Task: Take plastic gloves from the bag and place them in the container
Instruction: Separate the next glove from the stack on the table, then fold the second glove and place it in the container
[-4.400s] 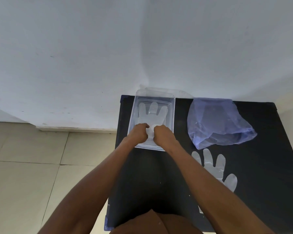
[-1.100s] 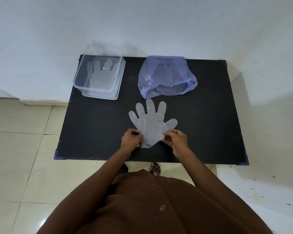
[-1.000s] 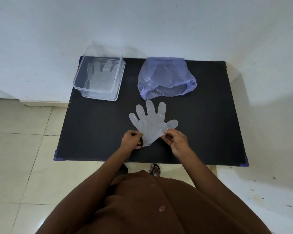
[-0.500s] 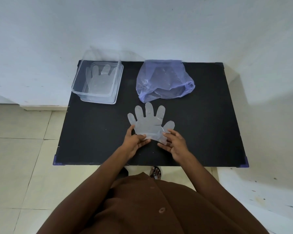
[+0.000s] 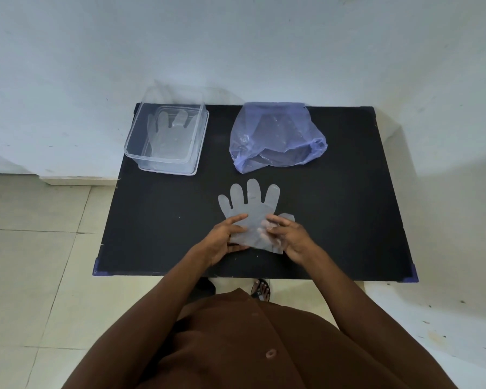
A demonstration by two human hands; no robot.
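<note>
Both hands pinch the cuff of the clear glove (image 5: 250,211) on the desk (image 5: 163,220): left hand (image 5: 222,238), right hand (image 5: 285,234). We lift evenly, keeping it flat, toward the container (image 5: 167,136) at far left.

Both hands out of the container (image 5: 166,141) since 4.4 s ago, now at the near table (image 5: 157,220) edge on the second glove (image 5: 250,209). 1.1 s ago each hand pinched a cuff corner with the glove flat. Now left hand (image 5: 222,240) has opened and slid under the cuff's left side; right hand (image 5: 288,237) has fingers (image 5: 272,220) spread over the right side. Cuff end lifted and tilted off the table, glove's thumb mostly hidden behind the right hand.
</note>
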